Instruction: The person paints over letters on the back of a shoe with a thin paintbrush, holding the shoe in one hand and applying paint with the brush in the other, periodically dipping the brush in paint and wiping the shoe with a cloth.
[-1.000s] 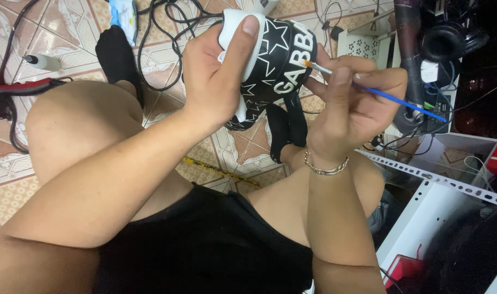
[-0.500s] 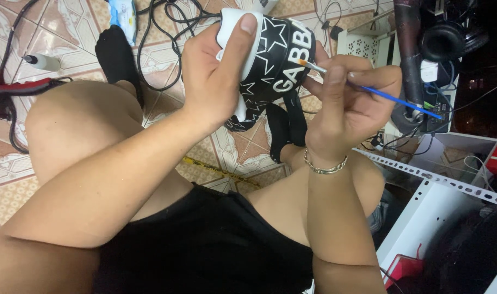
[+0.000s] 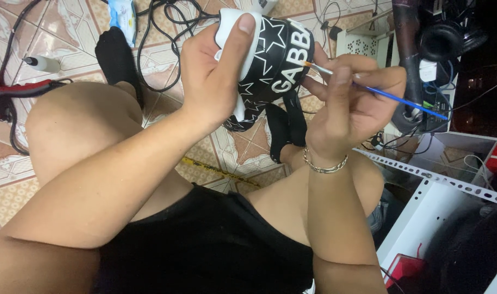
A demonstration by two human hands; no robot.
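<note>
Bare arms, left hand (image 3: 215, 81), right hand (image 3: 349, 106) with silver chain bracelet (image 3: 324, 166), black shorts (image 3: 205, 245) lower centre, black socks (image 3: 118, 57) upper left

The shoe (image 3: 270, 60) is black, painted with white outlined stars and large white block letters along its side, with a thick white sole that faces left. It is held up off the tiled floor, tilted on its side above the person's knees. The paintbrush (image 3: 379, 91) is thin, with a blue handle, a pale ferrule and an orange-tipped head; it lies nearly level, its tip touching the lettered side of the shoe.
</note>
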